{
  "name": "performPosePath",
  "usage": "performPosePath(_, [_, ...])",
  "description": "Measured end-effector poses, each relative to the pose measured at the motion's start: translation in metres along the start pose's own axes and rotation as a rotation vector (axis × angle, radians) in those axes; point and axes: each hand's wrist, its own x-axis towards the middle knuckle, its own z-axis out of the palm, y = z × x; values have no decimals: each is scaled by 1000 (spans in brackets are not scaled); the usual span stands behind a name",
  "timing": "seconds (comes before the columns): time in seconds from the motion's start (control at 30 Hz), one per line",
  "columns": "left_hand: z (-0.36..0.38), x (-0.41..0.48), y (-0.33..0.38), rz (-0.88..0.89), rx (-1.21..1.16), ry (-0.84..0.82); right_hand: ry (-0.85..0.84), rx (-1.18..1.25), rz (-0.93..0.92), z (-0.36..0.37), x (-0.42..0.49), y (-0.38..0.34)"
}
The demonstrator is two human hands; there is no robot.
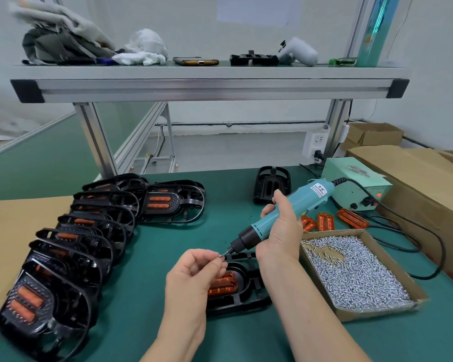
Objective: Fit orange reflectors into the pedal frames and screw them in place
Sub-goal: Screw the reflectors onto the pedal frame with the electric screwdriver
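Teal screwdriver [285, 212] gripped in right hand [283, 231] — left hand [194, 273] pinches screw [221, 255] at its tip, pedal frame [242, 269] at 5 o'clock.

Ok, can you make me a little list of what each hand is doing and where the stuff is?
left hand: pinches a tiny thing, likely a screw, at the screwdriver's tip
right hand: grips the screwdriver
pedal: lies below both hands, with a reflector in it
screws: piled in a box beside the right arm
spare reflectors: just behind the box
done pedals: in a row on the left
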Motion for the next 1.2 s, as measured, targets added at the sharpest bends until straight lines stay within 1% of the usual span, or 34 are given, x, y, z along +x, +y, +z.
performPosePath(0.07, [-1, 0, 0, 31, 40, -15, -7, -22, -22, 0, 0, 1])
performPosePath(0.13, [-2, -1, -1, 105, 133, -15, -11, -37, -40, 1, 0, 2])
performPosePath(0.23, [-1, -5, -3, 279, 332, -4, -3, -46, -45, 2, 1, 2])
performPosePath(0.37, [-2, -9, -7, 566, 606, 8, 20, -79, -41, 0, 2, 2])
performPosePath(0.47, [-3, -9, -9, 646, 716, 3, 0, -106, -70, -1, 2, 2])
performPosePath(0.63, [-2, -13, -10, 643, 811, 0, -78, -170, -167, -1, -1, 1])
performPosePath(0.77, [-3, -13, -14, 628, 878, -7, -95, -202, -237, -4, -6, 2])
performPosePath(0.87, [-5, -11, -17, 681, 930, -15, -78, -202, -262, -8, -7, 3])
performPosePath(1.03, [-4, -6, -20, 745, 954, -18, -58, -195, -278, -13, -6, 5])
performPosePath(1.1, [-2, -6, -18, 698, 939, -37, -63, -199, -291, -15, -6, 6])
performPosePath(1.2, [-7, -1, -13, 527, 939, -64, -88, -206, -327, -17, -3, 2])
